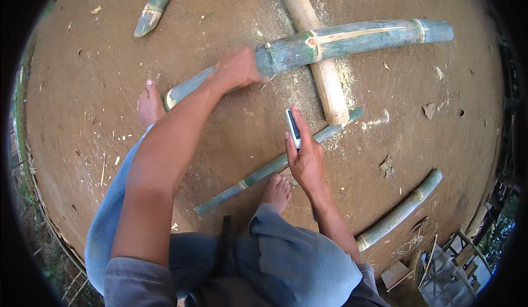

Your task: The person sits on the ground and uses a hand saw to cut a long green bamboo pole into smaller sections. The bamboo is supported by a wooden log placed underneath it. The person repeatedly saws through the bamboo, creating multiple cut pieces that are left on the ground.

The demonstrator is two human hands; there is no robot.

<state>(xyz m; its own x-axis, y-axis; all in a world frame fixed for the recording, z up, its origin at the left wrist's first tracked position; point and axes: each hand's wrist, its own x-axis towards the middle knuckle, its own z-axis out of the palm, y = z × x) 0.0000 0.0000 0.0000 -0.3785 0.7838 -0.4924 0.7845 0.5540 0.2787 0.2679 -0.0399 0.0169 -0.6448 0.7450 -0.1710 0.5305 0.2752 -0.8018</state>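
Note:
A thick green bamboo pole [379, 34] lies across a pale bamboo log [324, 84], its right part raised over it. My left hand [239, 67], slightly blurred, is closed over the pole left of the crossing, beside a thin dark line round the bamboo. My right hand [308, 158] is apart from the pole, closed round a white-edged object with a dark middle [294, 128]. It resembles a tool handle, but its kind is unclear. A dark narrow edge shows by my right wrist. Beneath the right hand lies a thin green bamboo strip [264, 170].
Pale sawdust [346, 78] is scattered round the log. My left foot [149, 106] is by the pole's left end; my right foot [276, 192] is near the strip. Other bamboo pieces lie at upper left [157, 4] and lower right [401, 210], near a grey sheet [448, 277].

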